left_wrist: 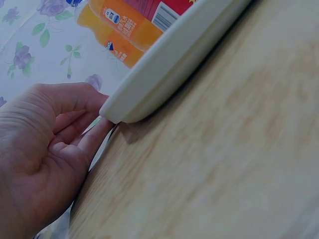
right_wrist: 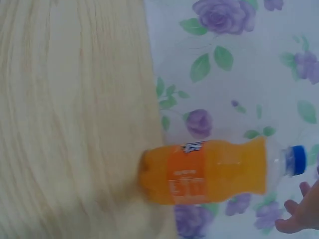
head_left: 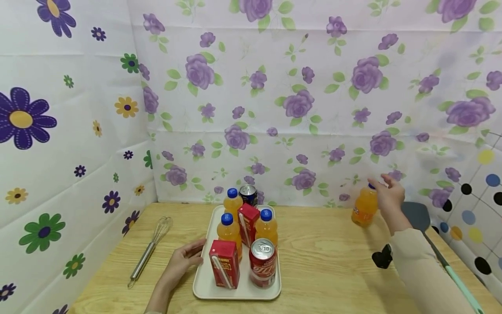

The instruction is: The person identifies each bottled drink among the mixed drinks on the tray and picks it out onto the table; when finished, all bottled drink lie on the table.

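Observation:
At the back right, an orange drink bottle [head_left: 364, 207] with a blue cap stands on the table by the curtain. My right hand [head_left: 388, 196] is at its cap, and the right wrist view shows the fingers apart and slightly off the cap [right_wrist: 298, 160]. My left hand [head_left: 182, 261] rests its fingertips against the left rim of a cream tray [head_left: 200, 281]. On this tray are three orange drink bottles [head_left: 227, 231], two red drink cartons [head_left: 224, 264] with straws, a red soda can [head_left: 262, 264] and, at the back, a dark can [head_left: 249, 195].
A metal whisk [head_left: 150, 250] lies left of the tray. At the right lie a spatula [head_left: 417, 216] with a grey head and mint handle, partly behind my arm, and a small black object [head_left: 382, 256]. Flowered curtains [head_left: 266, 109] border the wooden table [head_left: 313, 261].

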The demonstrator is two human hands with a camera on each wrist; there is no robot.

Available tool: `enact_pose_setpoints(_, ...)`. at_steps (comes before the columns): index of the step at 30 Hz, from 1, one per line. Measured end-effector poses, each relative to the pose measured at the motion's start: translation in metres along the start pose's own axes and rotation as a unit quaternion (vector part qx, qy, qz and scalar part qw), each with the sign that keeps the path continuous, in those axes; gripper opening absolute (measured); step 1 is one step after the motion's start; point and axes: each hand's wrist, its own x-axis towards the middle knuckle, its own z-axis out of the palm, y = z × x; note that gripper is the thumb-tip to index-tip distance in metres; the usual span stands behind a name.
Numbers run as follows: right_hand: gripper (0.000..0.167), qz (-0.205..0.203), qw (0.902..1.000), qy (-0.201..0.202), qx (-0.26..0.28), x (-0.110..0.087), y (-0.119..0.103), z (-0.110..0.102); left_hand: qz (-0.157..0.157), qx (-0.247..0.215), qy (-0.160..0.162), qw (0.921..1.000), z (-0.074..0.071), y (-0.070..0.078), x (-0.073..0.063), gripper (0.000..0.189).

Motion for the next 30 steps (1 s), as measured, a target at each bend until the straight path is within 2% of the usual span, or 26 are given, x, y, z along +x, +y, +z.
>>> enact_pose_setpoints(8, 0.065, -0.043, 0.9990, 0.011, 0.003, -0.014, -0.031, -0.002, -0.006, 0.005, 0.010, 0.9999, 0.002, 0.001, -0.001, 0.058)
enact_pose_setpoints(12, 0.054, -0.086, 0.9955, 0.028, 0.029, -0.025, -0.039, 0.010, -0.006, 0.005, 0.008, 0.9999, 0.002, 0.000, 0.000, 0.058)
enact_pose_setpoints(16, 0.038, -0.127, 0.9875, 0.033, 0.087, -0.042, -0.045, 0.031, -0.004, 0.008, 0.010, 0.9999, 0.002, -0.001, 0.001, 0.058)
enact_pose_setpoints(20, 0.026, -0.152, 0.9761, -0.009, 0.155, -0.061, -0.052, 0.057, -0.006, 0.010, 0.013, 0.9998, 0.002, -0.001, 0.001, 0.057)
enact_pose_setpoints(23, 0.020, -0.175, 0.9689, -0.044, 0.169, -0.073, -0.055, 0.076, -0.008, 0.012, 0.016, 0.9998, 0.002, -0.001, 0.001, 0.057)
enact_pose_setpoints(27, 0.011, -0.184, 0.9679, -0.089, 0.146, -0.086, -0.056, 0.099, -0.008, 0.017, 0.019, 0.9996, 0.003, 0.000, 0.000, 0.057)
enact_pose_setpoints(30, 0.011, -0.182, 0.9657, -0.130, 0.132, -0.096, -0.054, 0.112, -0.008, 0.016, 0.018, 0.9997, 0.004, 0.001, 0.000, 0.057)
